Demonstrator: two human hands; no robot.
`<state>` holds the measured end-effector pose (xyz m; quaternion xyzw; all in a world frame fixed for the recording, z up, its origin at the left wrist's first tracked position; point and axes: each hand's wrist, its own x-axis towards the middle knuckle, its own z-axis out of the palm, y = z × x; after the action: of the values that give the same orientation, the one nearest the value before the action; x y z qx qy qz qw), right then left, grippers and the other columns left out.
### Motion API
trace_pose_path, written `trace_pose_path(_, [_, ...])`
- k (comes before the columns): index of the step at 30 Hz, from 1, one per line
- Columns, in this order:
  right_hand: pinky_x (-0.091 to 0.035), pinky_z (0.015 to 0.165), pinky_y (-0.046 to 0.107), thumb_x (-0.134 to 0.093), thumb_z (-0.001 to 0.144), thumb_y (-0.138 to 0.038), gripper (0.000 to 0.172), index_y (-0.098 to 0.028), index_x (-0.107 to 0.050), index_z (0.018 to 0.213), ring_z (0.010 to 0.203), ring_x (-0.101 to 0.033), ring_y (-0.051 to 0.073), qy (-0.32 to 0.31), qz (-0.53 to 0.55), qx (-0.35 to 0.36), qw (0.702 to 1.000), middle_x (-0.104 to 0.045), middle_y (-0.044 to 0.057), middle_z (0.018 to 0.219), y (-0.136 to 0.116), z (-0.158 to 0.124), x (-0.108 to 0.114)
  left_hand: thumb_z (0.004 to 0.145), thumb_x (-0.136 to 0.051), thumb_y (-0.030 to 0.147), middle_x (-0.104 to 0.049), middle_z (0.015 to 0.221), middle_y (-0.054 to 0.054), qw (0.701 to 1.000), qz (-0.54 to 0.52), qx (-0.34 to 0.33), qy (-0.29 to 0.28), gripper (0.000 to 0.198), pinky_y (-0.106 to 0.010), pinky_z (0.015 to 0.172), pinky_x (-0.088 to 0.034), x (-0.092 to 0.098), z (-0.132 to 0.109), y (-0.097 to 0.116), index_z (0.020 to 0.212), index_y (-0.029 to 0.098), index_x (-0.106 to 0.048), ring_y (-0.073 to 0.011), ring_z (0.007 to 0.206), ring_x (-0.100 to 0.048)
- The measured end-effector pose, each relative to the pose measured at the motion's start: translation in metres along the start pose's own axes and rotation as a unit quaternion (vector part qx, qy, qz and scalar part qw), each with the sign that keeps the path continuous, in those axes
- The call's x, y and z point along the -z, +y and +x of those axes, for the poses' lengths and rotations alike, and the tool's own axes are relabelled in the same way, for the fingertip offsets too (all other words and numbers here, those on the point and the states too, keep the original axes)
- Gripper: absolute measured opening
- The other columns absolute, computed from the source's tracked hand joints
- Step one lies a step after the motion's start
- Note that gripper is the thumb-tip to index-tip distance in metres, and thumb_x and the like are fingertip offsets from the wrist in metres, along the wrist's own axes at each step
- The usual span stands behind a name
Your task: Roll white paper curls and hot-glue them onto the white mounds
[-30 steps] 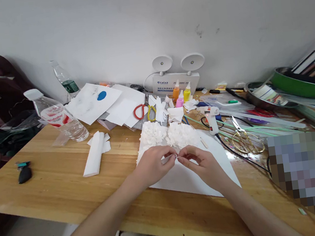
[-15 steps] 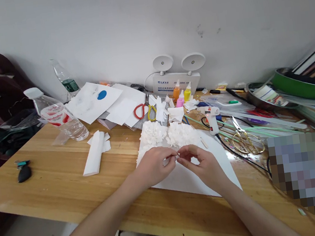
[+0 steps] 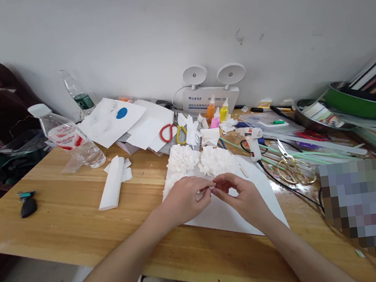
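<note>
My left hand (image 3: 188,198) and my right hand (image 3: 241,195) meet fingertip to fingertip, low over a white sheet (image 3: 232,220). Both are closed in a pinch around a small piece of white paper (image 3: 212,187), mostly hidden by the fingers. Just beyond them sit two fluffy clusters of crumpled white paper, a left cluster (image 3: 183,157) and a right cluster (image 3: 216,159). More of the same white stuff shows partly behind my left hand.
To the right are a glue gun (image 3: 253,144) with its black cord and gold-handled scissors (image 3: 292,165). Folded paper (image 3: 113,182), a water bottle (image 3: 73,139) and a black clip-like object (image 3: 28,206) are on the left. Red-and-yellow-handled scissors (image 3: 166,133) and paint bottles (image 3: 215,118) stand behind.
My fingers shift very slightly around the small piece of paper. Everything else stays in place.
</note>
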<state>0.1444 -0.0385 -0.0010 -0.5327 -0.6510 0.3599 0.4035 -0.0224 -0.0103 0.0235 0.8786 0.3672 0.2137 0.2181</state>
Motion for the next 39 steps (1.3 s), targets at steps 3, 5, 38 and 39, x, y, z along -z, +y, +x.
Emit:
trace_pose_path(3, [-0.046,0.061,0.027,-0.058,0.075,-0.034,0.021,-0.020,-0.057,0.090,0.063,-0.054,0.013,-0.003,0.014,-0.009,1.000,-0.062,0.002,0.077,0.0004,0.0007,0.0008,0.080,-0.043,0.016,-0.067,0.083,-0.002,1.000,0.015,-0.008,-0.011,0.026,-0.028,0.072,-0.044,0.0002,-0.0009,-0.0002,0.102,0.019,-0.057,-0.0159,0.075,-0.060])
trace_pose_path(5, [-0.047,0.062,0.027,-0.059,0.075,-0.035,0.023,-0.020,-0.057,0.093,0.065,-0.055,0.013,-0.013,0.031,-0.018,0.999,-0.062,0.003,0.080,0.0012,0.0012,0.0014,0.081,-0.042,0.017,-0.065,0.087,-0.004,0.999,0.030,-0.015,-0.017,0.028,-0.029,0.074,-0.044,0.0004,-0.0014,-0.0007,0.108,0.019,-0.051,-0.0170,0.080,-0.059])
trace_pose_path(38, [-0.047,0.069,0.030,-0.057,0.075,-0.038,0.020,-0.020,-0.061,0.084,0.072,-0.056,0.015,-0.062,0.068,-0.046,0.995,-0.062,0.003,0.082,0.0017,0.0026,0.0097,0.082,-0.047,0.022,-0.067,0.080,-0.001,0.999,-0.024,-0.026,-0.007,0.016,-0.026,0.074,-0.041,0.0080,-0.0002,-0.0017,0.088,0.018,-0.061,-0.0144,0.077,-0.057])
trace_pose_path(39, [-0.047,0.069,0.030,-0.058,0.075,-0.038,0.020,-0.020,-0.061,0.083,0.071,-0.056,0.015,-0.062,0.066,-0.046,0.995,-0.062,0.003,0.081,0.0017,0.0026,0.0099,0.082,-0.047,0.022,-0.066,0.078,0.000,0.999,-0.022,-0.026,-0.007,0.015,-0.027,0.074,-0.041,0.0082,-0.0003,-0.0016,0.087,0.018,-0.061,-0.0145,0.076,-0.057])
